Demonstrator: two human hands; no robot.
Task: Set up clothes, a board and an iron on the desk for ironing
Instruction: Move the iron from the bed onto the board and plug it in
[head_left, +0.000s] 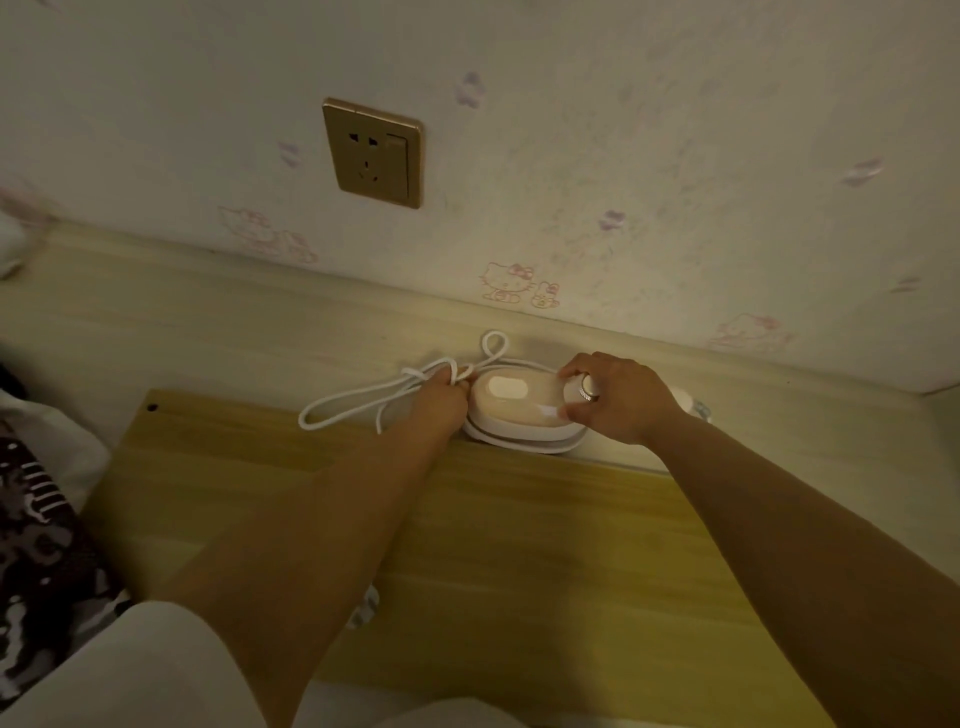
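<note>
Nearby, wall socket (372, 152) above desk (182, 322); left grip (439, 400) pinching cord (358, 402), right grip (613, 397) around iron (514, 402).

The iron (519, 410) sits on the board's (415, 519) far edge, below the wall socket (373, 152).

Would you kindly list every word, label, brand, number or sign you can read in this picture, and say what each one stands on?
No readable text anywhere in this view.
Iron: no legible brand or label; its pale top patch is blank.
Wall socket: no markings can be read.
Wallpaper: only cartoon cat drawings, no words.
Dark patterned cloth: white marks, too blurred to read as letters.
</note>
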